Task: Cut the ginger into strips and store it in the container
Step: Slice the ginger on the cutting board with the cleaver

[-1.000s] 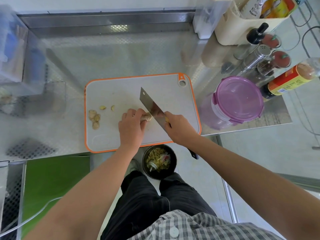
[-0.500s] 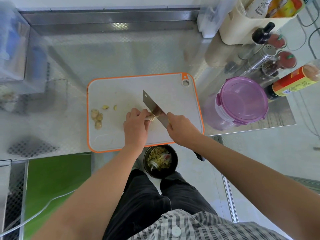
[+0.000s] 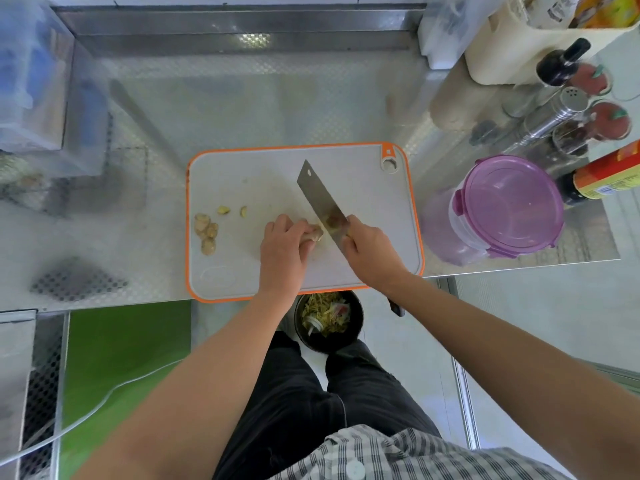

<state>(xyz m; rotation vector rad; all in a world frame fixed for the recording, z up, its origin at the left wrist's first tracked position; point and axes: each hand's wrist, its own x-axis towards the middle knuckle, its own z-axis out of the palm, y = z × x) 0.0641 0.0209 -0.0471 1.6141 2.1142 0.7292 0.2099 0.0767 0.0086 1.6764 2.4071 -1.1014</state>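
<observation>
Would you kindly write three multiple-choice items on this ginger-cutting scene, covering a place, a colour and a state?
1. Where does the pile of ginger slices lie?
A) at the left of the cutting board
B) in a sink
C) on the floor

2. What colour is the lid on the container?
A) green
B) purple
C) white

3. What is the right hand doing?
A) lying flat
B) pressing the lid
C) gripping the knife

Answers: 1 A, they sit near the board's left edge; 2 B, it is translucent purple; 3 C, its fingers curl round the knife.
</observation>
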